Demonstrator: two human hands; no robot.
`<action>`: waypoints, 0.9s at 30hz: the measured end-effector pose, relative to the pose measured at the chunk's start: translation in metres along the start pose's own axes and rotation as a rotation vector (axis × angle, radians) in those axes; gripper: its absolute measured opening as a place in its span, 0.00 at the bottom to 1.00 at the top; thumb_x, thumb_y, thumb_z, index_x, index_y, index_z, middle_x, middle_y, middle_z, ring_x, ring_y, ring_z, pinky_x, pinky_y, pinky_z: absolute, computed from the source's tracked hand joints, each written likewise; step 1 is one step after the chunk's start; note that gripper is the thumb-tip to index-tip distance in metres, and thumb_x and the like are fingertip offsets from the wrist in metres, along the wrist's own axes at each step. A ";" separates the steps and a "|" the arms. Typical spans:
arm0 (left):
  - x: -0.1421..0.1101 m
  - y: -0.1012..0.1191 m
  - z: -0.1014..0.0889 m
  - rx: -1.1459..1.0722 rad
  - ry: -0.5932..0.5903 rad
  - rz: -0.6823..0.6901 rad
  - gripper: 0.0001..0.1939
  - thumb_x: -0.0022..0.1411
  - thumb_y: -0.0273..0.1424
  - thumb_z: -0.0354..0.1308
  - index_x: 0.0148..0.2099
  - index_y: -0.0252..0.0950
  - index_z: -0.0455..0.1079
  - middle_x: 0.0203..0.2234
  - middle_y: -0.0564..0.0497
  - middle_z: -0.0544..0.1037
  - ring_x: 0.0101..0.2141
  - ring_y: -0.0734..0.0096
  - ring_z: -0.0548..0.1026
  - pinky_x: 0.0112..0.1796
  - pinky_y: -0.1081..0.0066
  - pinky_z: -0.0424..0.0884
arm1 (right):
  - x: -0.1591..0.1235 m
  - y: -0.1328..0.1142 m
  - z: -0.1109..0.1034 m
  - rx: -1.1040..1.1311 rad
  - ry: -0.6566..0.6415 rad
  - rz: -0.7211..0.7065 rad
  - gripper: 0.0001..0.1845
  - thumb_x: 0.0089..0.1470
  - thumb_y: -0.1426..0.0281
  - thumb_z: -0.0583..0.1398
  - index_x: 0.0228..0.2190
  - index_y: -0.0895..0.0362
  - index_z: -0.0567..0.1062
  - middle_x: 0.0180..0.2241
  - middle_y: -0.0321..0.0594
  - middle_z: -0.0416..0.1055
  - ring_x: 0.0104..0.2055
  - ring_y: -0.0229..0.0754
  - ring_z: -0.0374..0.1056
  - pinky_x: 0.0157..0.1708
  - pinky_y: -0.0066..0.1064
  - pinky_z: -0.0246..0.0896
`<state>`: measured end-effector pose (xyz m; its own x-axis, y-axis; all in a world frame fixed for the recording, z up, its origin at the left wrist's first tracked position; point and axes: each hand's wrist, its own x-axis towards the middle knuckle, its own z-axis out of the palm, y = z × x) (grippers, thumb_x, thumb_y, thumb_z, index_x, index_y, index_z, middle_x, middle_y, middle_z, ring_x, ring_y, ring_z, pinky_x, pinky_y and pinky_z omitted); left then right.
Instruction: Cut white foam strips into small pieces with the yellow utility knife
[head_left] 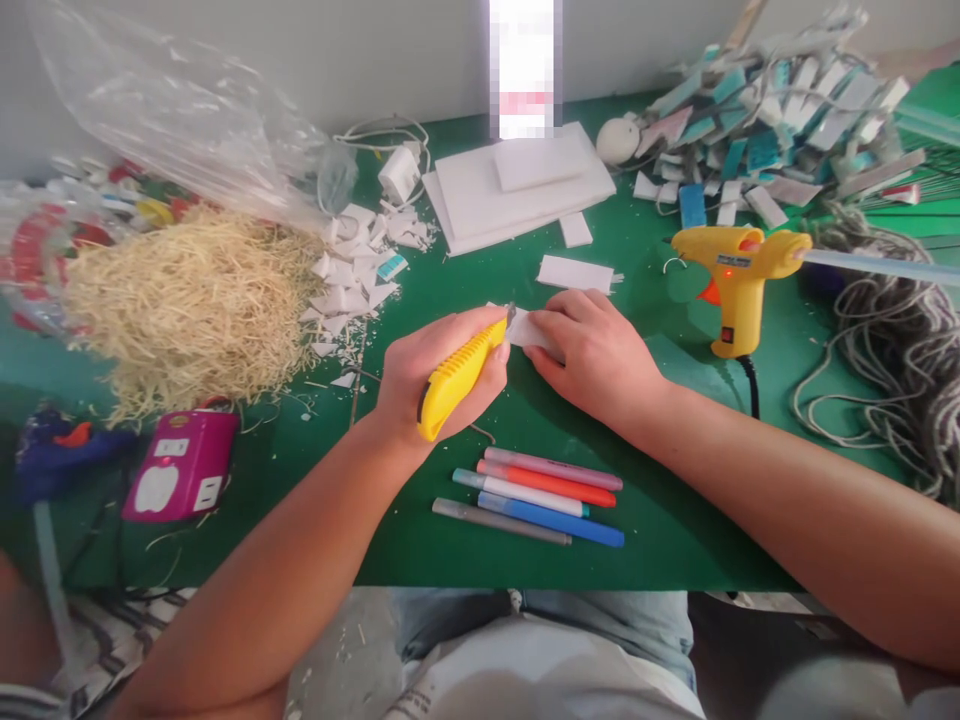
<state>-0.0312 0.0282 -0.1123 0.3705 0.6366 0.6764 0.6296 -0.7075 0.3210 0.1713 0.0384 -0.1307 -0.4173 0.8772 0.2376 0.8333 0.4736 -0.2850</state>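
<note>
My left hand (401, 375) is wrapped round a yellow utility knife (459, 385). The knife's blade end meets a small white foam board piece (519, 328) on the green table. With bent fingers, my right hand (589, 345) grips that piece from the right, covering part of it. Just beyond my right hand lies a white strip (576, 273). Several marker pens (536, 495) in pink, red, white, blue and grey rest side by side nearer my body.
A yellow hot glue gun (731, 280) stands at right, near tangled grey cord (892, 340). White sheets (525, 190) are stacked at the back. Left are white scraps (349, 270), straw-like shreds (195, 300) and a magenta power adapter (180, 465). Cut blue and white pieces (780, 130) pile up back right.
</note>
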 end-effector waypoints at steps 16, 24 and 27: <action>-0.002 -0.005 0.002 -0.013 -0.073 -0.063 0.12 0.69 0.32 0.58 0.50 0.34 0.78 0.43 0.48 0.86 0.39 0.69 0.85 0.46 0.76 0.81 | -0.003 0.004 0.005 0.099 0.108 -0.027 0.23 0.60 0.69 0.57 0.56 0.60 0.73 0.48 0.54 0.75 0.50 0.56 0.69 0.51 0.52 0.69; -0.002 -0.006 0.003 0.002 -0.097 -0.091 0.13 0.70 0.34 0.57 0.51 0.35 0.77 0.45 0.47 0.85 0.41 0.67 0.85 0.47 0.73 0.81 | -0.002 0.005 0.004 0.093 0.067 -0.027 0.21 0.60 0.69 0.57 0.53 0.62 0.77 0.46 0.55 0.73 0.49 0.57 0.68 0.51 0.53 0.69; -0.002 -0.006 0.004 -0.012 -0.089 -0.065 0.12 0.70 0.33 0.58 0.51 0.34 0.77 0.44 0.47 0.85 0.40 0.68 0.85 0.47 0.74 0.81 | -0.002 0.005 0.004 0.079 0.063 -0.037 0.22 0.61 0.69 0.56 0.54 0.63 0.76 0.46 0.55 0.73 0.48 0.56 0.67 0.50 0.52 0.69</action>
<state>-0.0333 0.0318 -0.1182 0.3885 0.7059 0.5923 0.6463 -0.6669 0.3708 0.1745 0.0391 -0.1362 -0.4217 0.8533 0.3068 0.7854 0.5128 -0.3466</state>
